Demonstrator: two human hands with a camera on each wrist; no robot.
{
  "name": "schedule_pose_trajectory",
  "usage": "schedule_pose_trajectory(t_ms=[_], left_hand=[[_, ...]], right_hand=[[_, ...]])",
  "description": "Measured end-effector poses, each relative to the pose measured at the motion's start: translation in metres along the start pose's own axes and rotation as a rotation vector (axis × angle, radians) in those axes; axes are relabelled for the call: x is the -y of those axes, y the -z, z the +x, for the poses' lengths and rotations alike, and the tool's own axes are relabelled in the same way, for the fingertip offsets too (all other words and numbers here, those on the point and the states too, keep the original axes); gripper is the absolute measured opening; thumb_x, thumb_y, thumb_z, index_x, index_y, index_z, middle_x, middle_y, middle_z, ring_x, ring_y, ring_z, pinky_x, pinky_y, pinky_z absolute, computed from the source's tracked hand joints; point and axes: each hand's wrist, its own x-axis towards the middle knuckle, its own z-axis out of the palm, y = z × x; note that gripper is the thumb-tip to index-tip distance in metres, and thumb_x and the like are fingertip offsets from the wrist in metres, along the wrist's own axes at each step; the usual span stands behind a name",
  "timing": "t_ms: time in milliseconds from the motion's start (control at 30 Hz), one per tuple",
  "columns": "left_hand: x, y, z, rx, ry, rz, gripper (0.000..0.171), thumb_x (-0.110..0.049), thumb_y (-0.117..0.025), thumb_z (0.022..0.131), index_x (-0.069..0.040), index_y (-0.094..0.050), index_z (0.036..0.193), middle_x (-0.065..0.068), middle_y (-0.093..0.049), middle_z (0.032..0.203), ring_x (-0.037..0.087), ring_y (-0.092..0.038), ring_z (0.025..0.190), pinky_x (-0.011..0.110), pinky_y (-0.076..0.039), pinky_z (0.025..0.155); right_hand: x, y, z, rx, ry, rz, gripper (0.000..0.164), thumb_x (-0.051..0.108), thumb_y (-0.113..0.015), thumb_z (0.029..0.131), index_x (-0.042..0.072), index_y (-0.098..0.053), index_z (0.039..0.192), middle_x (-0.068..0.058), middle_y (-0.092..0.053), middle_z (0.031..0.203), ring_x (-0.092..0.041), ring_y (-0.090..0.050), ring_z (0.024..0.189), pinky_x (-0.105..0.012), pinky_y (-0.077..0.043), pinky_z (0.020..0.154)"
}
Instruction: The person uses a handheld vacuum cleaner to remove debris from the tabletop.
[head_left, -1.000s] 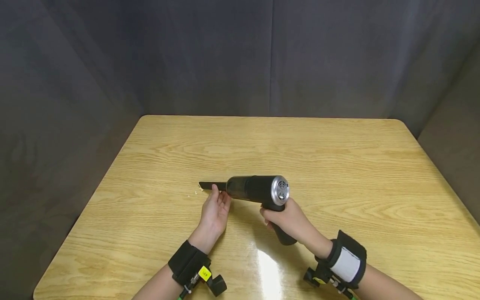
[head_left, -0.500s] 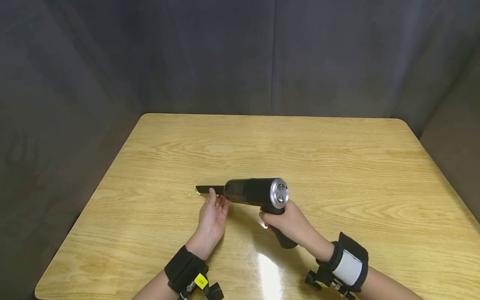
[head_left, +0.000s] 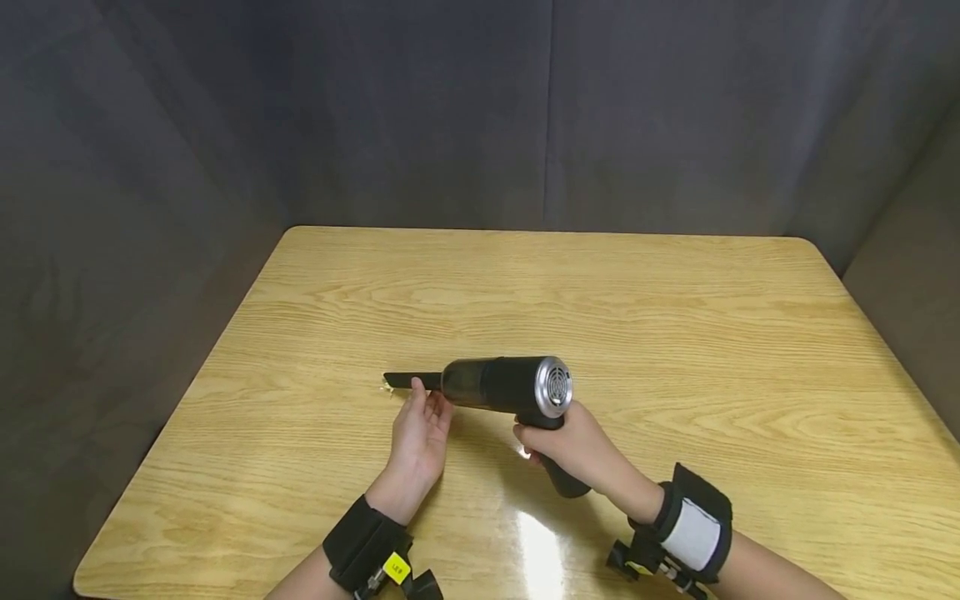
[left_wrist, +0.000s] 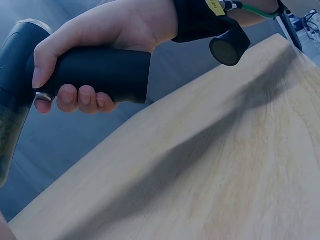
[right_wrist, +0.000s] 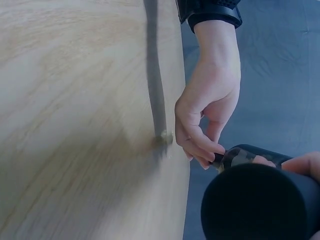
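Note:
A black handheld vacuum cleaner (head_left: 510, 383) with a silver vented end lies level above the table in the head view. My right hand (head_left: 585, 446) wraps round its handle; in the left wrist view, the index finger lies at a small metallic button (left_wrist: 44, 95). At the narrow nozzle (head_left: 397, 380), my left hand (head_left: 418, 437) holds on with thumb and fingers, also seen from the right wrist, where the left hand (right_wrist: 212, 100) pinches it. A few pale crumbs (head_left: 387, 387) lie at the nozzle's tip. Whether the tip touches the table is unclear.
The wooden table (head_left: 600, 300) has rounded far corners and is bounded by dark curtains (head_left: 420, 117) at the back and sides. A bright light reflection (head_left: 540, 554) shows near its front. Each wrist wears a black strap (head_left: 367, 546) with a camera.
Both hands have shifted the vacuum cleaner a little to the left and slightly nearer. Its nozzle tip has moved over to the scattered crumbs, and fewer of them show now.

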Motion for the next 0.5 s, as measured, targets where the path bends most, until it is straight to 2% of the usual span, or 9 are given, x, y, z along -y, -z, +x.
schedule_pose_trajectory(t_ms=[67,167,300,500], left_hand=[[-0.0012,0.0016,-0.0007,-0.003,0.000,0.007,0.057,-0.036,-0.039,0.097,-0.007,-0.018,0.141,0.001,-0.031,0.111,0.007,-0.040,0.093,0.006,-0.050,0.070],[-0.0015,0.0043,-0.0007,-0.003,-0.003,0.020,0.063,-0.036,-0.038,0.097,-0.005,-0.011,0.145,0.001,-0.030,0.112,0.007,-0.039,0.094,0.005,-0.049,0.070],[-0.0004,0.0057,-0.0001,0.000,-0.003,0.024,0.060,-0.035,-0.038,0.097,-0.005,-0.014,0.143,0.001,-0.030,0.112,0.006,-0.039,0.094,0.005,-0.049,0.070],[0.0033,0.0010,0.0049,0.022,-0.002,0.030,0.045,-0.036,-0.037,0.098,-0.009,-0.025,0.133,0.000,-0.032,0.108,0.005,-0.041,0.091,0.006,-0.049,0.069]], right_hand=[[0.0002,-0.0019,0.0006,0.003,-0.005,0.000,0.021,0.011,-0.062,0.082,-0.006,-0.056,0.094,-0.004,-0.056,0.065,-0.018,-0.058,0.058,-0.029,-0.052,0.057],[-0.0004,-0.0044,0.0016,0.009,-0.010,0.001,0.021,0.011,-0.063,0.082,-0.006,-0.057,0.094,-0.005,-0.055,0.064,-0.018,-0.057,0.057,-0.028,-0.051,0.057],[-0.0017,-0.0057,0.0022,0.005,-0.017,0.002,0.020,0.011,-0.063,0.082,-0.006,-0.056,0.093,-0.005,-0.055,0.064,-0.019,-0.057,0.057,-0.028,-0.051,0.057],[-0.0013,-0.0006,0.0000,-0.028,-0.020,-0.009,0.022,0.011,-0.064,0.081,-0.006,-0.057,0.095,-0.004,-0.056,0.065,-0.017,-0.059,0.058,-0.029,-0.053,0.059]])
